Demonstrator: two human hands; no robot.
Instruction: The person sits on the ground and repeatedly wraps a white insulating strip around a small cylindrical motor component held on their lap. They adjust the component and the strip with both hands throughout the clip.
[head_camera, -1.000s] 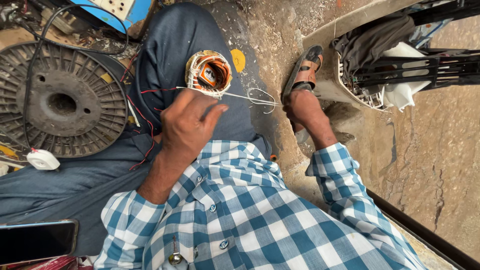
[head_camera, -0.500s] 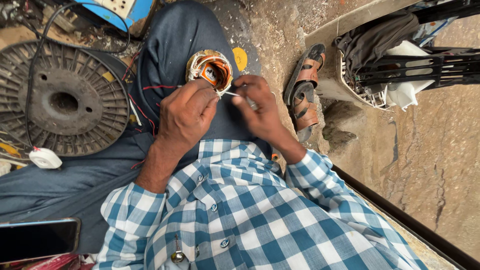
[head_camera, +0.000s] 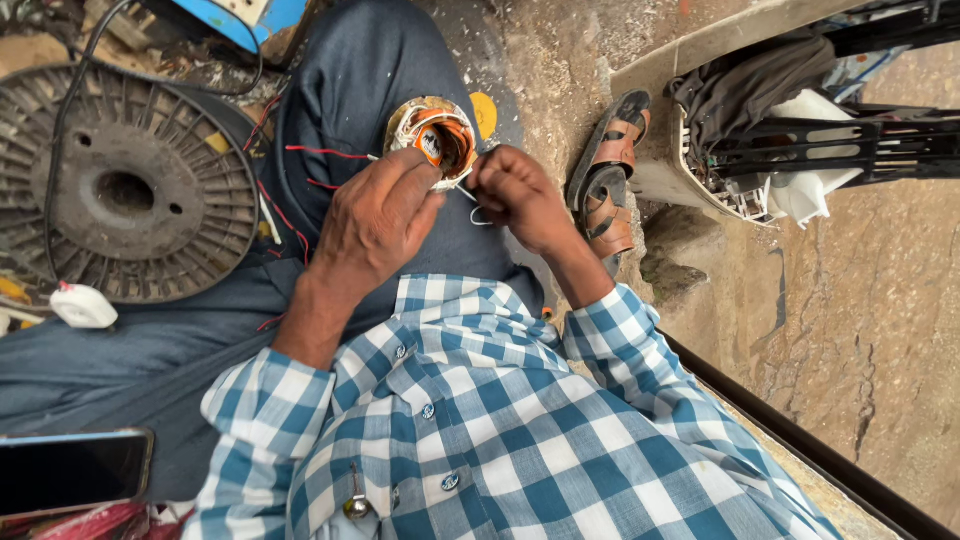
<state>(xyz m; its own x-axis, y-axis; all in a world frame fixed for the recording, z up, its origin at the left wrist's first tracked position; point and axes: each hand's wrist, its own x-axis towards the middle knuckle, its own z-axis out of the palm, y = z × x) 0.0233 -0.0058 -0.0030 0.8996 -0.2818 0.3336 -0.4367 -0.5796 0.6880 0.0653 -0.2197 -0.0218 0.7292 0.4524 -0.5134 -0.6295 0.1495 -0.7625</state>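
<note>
Your one wound coil sits on your knee, upper centre of the frame; your left hand grasps it, your right hand pinches its thin white thread. Around you: rough dirt floor, one ribbed spool upper left, two sandals, one phone lower left.

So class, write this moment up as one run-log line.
left hand: steadies wound coil on knee | right hand: pinches thin white wire beside coil | nearby: ribbed spool, sandal, phone
</note>
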